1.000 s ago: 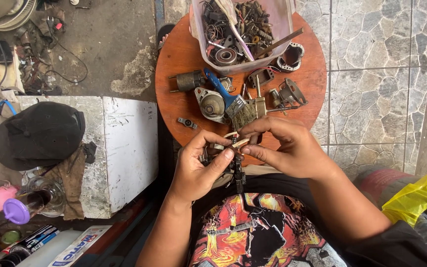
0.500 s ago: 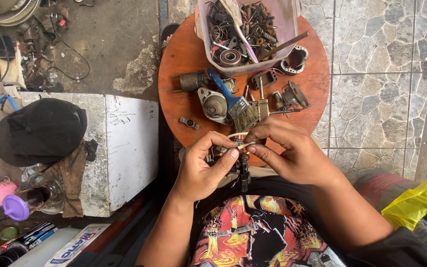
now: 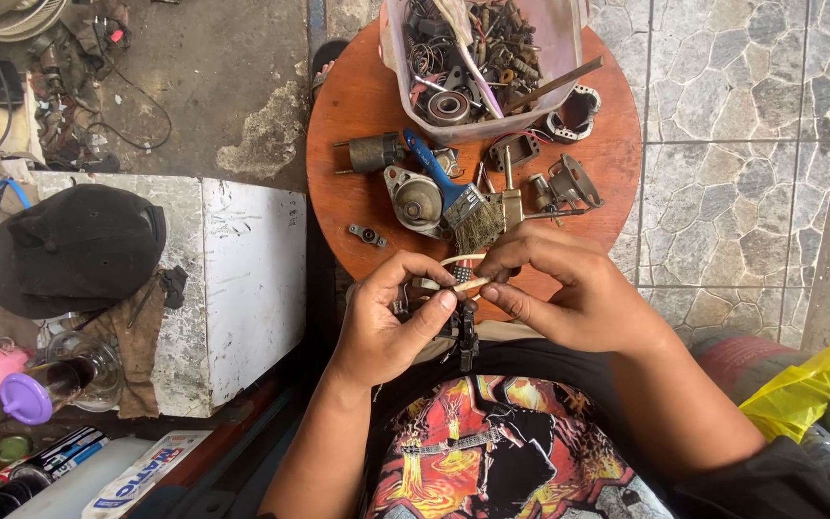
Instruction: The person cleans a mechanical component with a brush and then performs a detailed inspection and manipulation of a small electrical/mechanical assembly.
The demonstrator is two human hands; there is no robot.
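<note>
Just below frame centre, the left hand and right hand both pinch a small dark part, its pale wire lying crosswise between their fingertips.

Daylight falls on a grey stone-tile floor, stained concrete, and a round wooden worktop beside a white block.

Parts tub behind brush on round table; cap left.
</note>
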